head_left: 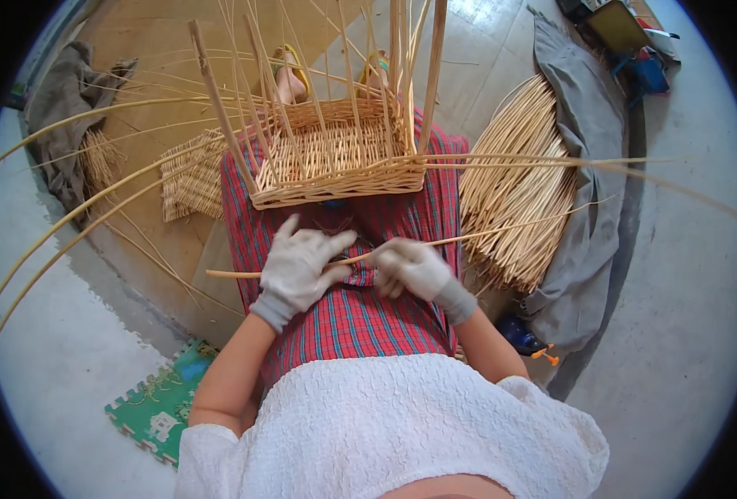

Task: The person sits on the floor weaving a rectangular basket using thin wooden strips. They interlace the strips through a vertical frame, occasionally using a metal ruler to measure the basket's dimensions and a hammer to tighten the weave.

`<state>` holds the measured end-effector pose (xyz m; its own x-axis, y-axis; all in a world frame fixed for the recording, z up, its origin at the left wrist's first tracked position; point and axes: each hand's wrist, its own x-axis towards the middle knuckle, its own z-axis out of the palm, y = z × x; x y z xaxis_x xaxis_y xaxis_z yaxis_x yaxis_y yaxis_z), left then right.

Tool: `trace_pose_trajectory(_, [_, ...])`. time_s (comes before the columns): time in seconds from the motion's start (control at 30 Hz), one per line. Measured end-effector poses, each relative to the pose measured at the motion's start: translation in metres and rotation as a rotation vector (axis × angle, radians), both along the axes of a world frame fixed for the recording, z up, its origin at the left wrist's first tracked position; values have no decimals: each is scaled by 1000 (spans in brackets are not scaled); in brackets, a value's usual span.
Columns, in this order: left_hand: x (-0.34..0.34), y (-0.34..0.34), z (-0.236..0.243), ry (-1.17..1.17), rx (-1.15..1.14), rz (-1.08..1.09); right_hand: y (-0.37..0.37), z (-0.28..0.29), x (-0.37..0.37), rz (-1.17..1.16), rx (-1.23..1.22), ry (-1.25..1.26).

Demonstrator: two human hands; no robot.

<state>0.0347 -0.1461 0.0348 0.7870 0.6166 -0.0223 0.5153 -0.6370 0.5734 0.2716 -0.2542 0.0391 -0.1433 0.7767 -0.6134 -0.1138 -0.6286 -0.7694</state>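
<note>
Both hands wear pale knit gloves with grey cuffs. Over my lap, a single peeled willow rod (229, 274) runs across from left to right, its thick end to the left and its thin tip to the right. My left hand (298, 264) is closed on it near the thick end. Beside it, my right hand (416, 269) has curled fingers around the rod and looks slightly blurred. A half-woven rectangular wicker basket (335, 190) rests across my knees, just beyond the hands. Its upright stakes stand up, and long loose rods stick out at both sides.
At the right lies a large bundle of willow rods (522, 191) on grey cloth (593, 224). A woven panel (192, 179) is left of the basket. Farther left is another grey cloth (61, 116) with rods. A green foam mat (165, 407) lies at lower left.
</note>
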Motion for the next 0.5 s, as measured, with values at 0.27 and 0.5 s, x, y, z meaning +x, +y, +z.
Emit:
trace_pose_trajectory(0.27, [-42, 15, -3, -274, 174, 106, 50, -21, -86, -212, 678, 105])
trace_pose_trajectory(0.5, [-79, 71, -62, -593, -501, 904, 95, -33, -15, -739, 567, 9])
